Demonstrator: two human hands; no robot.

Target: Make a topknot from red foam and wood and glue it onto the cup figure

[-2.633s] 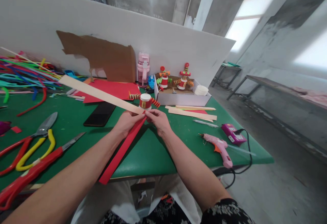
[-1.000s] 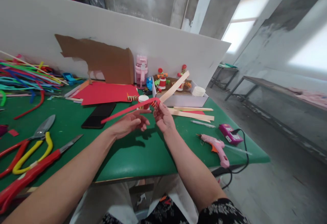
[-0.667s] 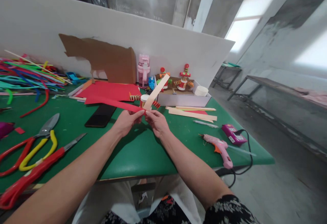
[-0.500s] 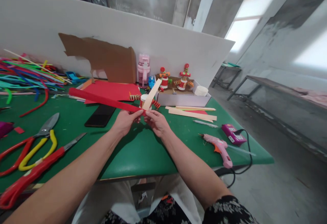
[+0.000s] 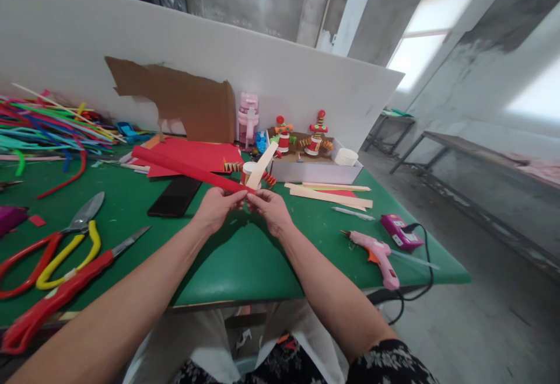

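Your left grip and right grip meet fingertip to fingertip above the green surface. Both pinch the joined ends of two paper strips. The red strip starts at that pinch, and its long axis runs away to your left and slightly upward. It ends near the left edge of the red paper sheet, held clear of the surface. The cream strip leaves the same pinch and points up and away to the right, so the two strips form a wide V with its corner between your fingers. Just behind the pinch stands a small white cup with a red band, partly hidden by the cream strip. A black phone lies flat below the red strip, left of your left grip. Loose cream strips lie to the right of your right grip, and a pink glue gun lies near the surface's right edge. Red and yellow shears lie at your far left.
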